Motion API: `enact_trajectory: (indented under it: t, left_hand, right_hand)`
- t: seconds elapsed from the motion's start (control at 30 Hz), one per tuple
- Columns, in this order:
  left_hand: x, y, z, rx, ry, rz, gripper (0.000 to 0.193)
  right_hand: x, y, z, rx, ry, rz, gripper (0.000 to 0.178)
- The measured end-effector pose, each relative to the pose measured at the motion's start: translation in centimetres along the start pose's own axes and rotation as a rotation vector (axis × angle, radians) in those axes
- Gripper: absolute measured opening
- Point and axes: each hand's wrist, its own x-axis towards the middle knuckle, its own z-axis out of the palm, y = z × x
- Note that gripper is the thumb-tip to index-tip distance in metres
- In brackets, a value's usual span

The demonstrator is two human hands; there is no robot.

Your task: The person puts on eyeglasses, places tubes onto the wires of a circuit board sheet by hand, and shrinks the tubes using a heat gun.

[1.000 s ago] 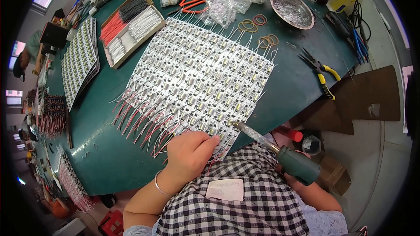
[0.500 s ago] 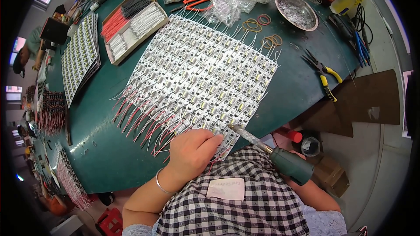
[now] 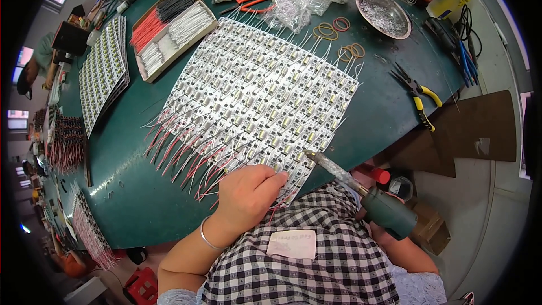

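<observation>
A large white circuit board panel, covered in rows of small components, lies on the green table in front of me. Red, white and black wires fan out from its left and near edges. My left hand rests closed on the panel's near edge; what its fingertips pinch is hidden beneath them. My right hand grips a soldering iron by its thick dark green handle, which covers most of the fingers. The iron's metal tip points at the near right part of the panel, just right of my left hand.
A box of cut red, black and white wires stands beyond the panel. Orange-handled scissors, clear plastic wrap, rubber bands, a metal bowl and yellow-handled pliers lie around it. More panels stand left.
The soldering iron has shifted right and its tip slightly away from me. My left hand has stayed almost still at the panel's near edge.
</observation>
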Motion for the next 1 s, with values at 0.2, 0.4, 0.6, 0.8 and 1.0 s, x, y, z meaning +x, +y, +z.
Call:
enact_trajectory:
  t: [0.2, 0.4, 0.6, 0.8, 1.0]
  left_hand:
    - [0.1, 0.4, -0.4, 0.023, -0.019, -0.029, 0.022]
    - [1.1, 1.9, -2.2, 0.039, 0.029, -0.058, 0.02]
    - [1.9, 1.7, -0.7, 0.157, -0.017, -0.01, 0.018]
    - [1.7, 2.2, 0.0, 0.288, -0.036, 0.026, 0.015]
    - [1.6, 1.6, 0.9, 0.242, -0.035, 0.044, 0.012]
  right_hand:
    - [0.6, 0.0, -0.5, -0.177, -0.086, -0.261, 0.02]
    - [-0.1, -0.1, -0.8, -0.15, -0.029, -0.237, 0.02]
    - [-0.2, -1.5, -0.9, -0.011, 0.02, -0.131, 0.019]
    - [-2.4, -0.3, -0.5, -0.125, -0.005, -0.029, 0.022]
    - [-2.4, 1.0, -0.2, -0.073, 0.027, -0.123, 0.021]
